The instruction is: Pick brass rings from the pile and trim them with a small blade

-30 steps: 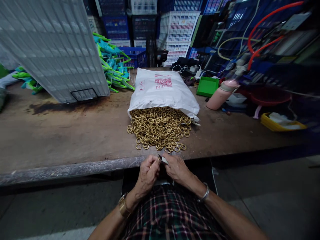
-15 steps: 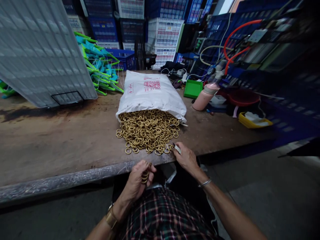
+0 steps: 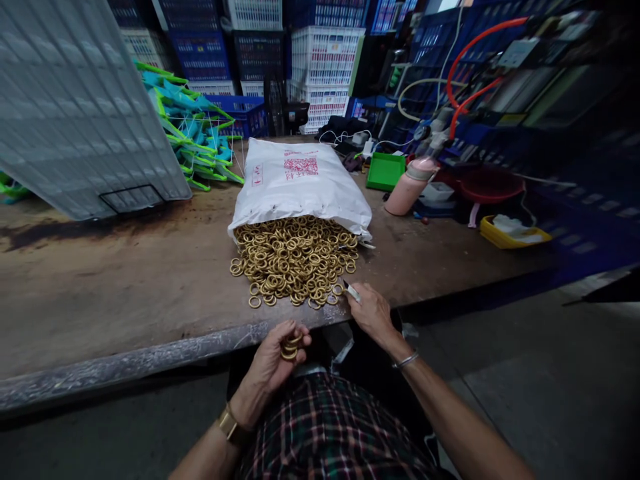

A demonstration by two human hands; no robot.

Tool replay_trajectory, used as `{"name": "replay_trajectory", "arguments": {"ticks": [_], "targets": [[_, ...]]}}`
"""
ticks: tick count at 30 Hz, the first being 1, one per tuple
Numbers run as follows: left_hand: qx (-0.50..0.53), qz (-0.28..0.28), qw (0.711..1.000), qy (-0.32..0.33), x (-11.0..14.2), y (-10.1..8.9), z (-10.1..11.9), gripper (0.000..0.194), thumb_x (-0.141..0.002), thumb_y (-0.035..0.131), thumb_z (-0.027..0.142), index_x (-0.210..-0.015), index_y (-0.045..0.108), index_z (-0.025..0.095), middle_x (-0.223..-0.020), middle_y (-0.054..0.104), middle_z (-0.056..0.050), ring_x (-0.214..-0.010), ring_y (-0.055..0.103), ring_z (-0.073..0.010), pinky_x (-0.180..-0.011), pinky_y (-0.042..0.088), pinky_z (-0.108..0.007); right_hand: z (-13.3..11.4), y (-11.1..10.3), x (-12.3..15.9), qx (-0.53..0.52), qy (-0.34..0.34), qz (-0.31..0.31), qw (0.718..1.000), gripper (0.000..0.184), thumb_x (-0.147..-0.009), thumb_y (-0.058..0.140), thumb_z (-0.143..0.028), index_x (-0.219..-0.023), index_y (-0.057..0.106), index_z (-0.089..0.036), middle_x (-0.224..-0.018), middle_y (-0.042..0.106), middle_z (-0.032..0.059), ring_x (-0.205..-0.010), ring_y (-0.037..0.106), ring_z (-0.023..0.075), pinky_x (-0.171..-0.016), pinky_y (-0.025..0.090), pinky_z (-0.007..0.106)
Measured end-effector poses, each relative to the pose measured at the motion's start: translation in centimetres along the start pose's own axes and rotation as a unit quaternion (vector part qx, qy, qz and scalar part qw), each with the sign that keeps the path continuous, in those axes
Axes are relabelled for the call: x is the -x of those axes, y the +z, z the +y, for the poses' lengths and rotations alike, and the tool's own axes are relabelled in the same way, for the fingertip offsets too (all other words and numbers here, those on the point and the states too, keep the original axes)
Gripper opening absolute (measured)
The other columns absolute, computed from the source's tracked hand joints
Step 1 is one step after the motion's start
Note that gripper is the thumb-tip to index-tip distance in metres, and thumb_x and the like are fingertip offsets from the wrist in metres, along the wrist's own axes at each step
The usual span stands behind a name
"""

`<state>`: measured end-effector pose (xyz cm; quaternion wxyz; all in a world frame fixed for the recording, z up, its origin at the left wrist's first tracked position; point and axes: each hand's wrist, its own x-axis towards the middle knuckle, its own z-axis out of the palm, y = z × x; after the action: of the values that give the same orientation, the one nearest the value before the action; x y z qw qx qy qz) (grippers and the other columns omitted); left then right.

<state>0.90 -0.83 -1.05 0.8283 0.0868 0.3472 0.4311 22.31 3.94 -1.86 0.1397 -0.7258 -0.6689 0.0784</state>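
A heap of brass-coloured rings (image 3: 293, 260) spills from the mouth of a white sack (image 3: 305, 180) onto the wooden table. My left hand (image 3: 277, 353) is just off the table's front edge, palm turned up, with fingers curled round several brass rings (image 3: 289, 349). At the heap's near right corner, my right hand (image 3: 373, 312) grips a slim white tool (image 3: 352, 291) with a dark pointed tip. Its exact kind I cannot make out. That tip is close to the outermost rings, and whether it touches one is unclear.
A grey ribbed plastic panel (image 3: 85, 107) stands at the left, with green and turquoise hangers (image 3: 195, 133) behind it. On the right are a pink bottle (image 3: 407, 190), a green tray (image 3: 385, 171) and a yellow dish (image 3: 513, 233). Stacked crates (image 3: 327, 60) line the back.
My left hand has rolled more palm-up and its fingers have loosened a little, so the rings in it lie flatter. My right hand stays near the heap's corner. The view has shifted slightly.
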Motion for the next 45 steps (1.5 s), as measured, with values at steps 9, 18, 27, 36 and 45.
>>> {"name": "replay_trajectory", "arguments": {"ticks": [9,18,27,36,45], "targets": [[-0.109,-0.014,0.992,0.061,-0.4,0.2,0.1,0.026,-0.07,0.065,0.036,-0.069,0.051,0.014,-0.067,0.054,0.0,-0.059,0.057,-0.0109,-0.04,0.038,-0.016,-3.8,-0.3,1.5,-0.377,0.022,-0.117,0.918,0.018,-0.074,0.047,-0.028,-0.085,0.056,-0.017,-0.065,0.055,-0.0019,-0.059,0.049,0.0108,-0.056,0.036,0.022],[-0.371,0.038,0.91,0.18,0.2,0.8,0.0,0.035,-0.074,0.056,0.042,-0.096,0.055,0.015,-0.055,0.051,0.004,-0.041,0.043,-0.0066,-0.041,0.034,-0.017,-6.7,0.1,2.8,-0.496,0.102,-0.239,0.828,0.018,-0.068,0.052,-0.03,-0.082,0.051,-0.018,-0.053,0.05,-0.0069,-0.043,0.039,0.0056,-0.041,0.027,0.017],[-0.413,0.047,0.879,0.233,0.3,0.7,-0.2,0.022,-0.077,0.055,0.037,-0.079,0.059,0.015,-0.057,0.051,0.002,-0.048,0.041,-0.0077,-0.047,0.034,-0.019,-7.4,0.3,3.1,-0.56,0.142,-0.287,0.764,0.022,-0.072,0.05,-0.042,-0.074,0.045,-0.02,-0.046,0.04,-0.0104,-0.031,0.019,0.0024,-0.032,0.013,0.017],[-0.369,0.039,0.92,0.127,0.5,0.6,-0.3,0.034,-0.074,0.052,0.05,-0.078,0.053,0.016,-0.057,0.046,0.004,-0.042,0.038,-0.0057,-0.039,0.03,-0.017,-7.4,0.9,3.1,-0.428,0.02,-0.204,0.88,0.023,-0.074,0.048,-0.036,-0.061,0.049,-0.018,-0.053,0.048,-0.0046,-0.051,0.041,0.0083,-0.05,0.033,0.02],[-0.265,-0.025,0.96,0.083,0.4,-0.1,-0.5,0.03,-0.077,0.052,0.045,-0.078,0.051,0.015,-0.058,0.044,0.005,-0.041,0.035,-0.0038,-0.037,0.026,-0.016,-7.6,0.8,3.1,-0.422,-0.007,-0.205,0.883,0.022,-0.077,0.044,-0.033,-0.062,0.049,-0.018,-0.056,0.05,-0.0039,-0.056,0.045,0.0099,-0.057,0.036,0.023]]}}
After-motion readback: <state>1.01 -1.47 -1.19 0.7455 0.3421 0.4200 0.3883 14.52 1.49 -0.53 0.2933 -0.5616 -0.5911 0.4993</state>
